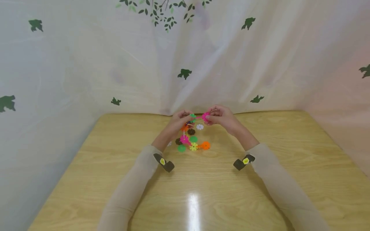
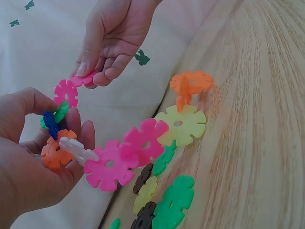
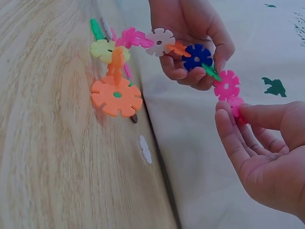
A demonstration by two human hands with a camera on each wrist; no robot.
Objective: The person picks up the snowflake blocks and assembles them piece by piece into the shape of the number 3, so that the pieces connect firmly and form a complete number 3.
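Note:
A chain of slotted plastic flower discs links both hands above the far part of the table. My left hand (image 1: 174, 123) pinches the chain at a green disc (image 2: 62, 112), beside a blue disc (image 3: 190, 63). At the chain's end, my right hand (image 1: 224, 119) holds a pink disc (image 2: 84, 80) between thumb and fingers. Another pink disc (image 3: 222, 89) joins it to the green one. From the left hand the chain runs down through an orange disc (image 2: 51, 156), a white disc (image 3: 153, 38), pink discs (image 2: 102, 174), a yellow disc (image 2: 190, 126) and orange discs (image 3: 105, 102).
Several loose discs lie under and around the chain: a white disc (image 1: 199, 126), a brown disc (image 1: 191, 132) and a green disc (image 1: 181, 148) among them. The wooden table (image 1: 219, 192) ends against a pale curtain (image 1: 138, 64) with green printed shapes.

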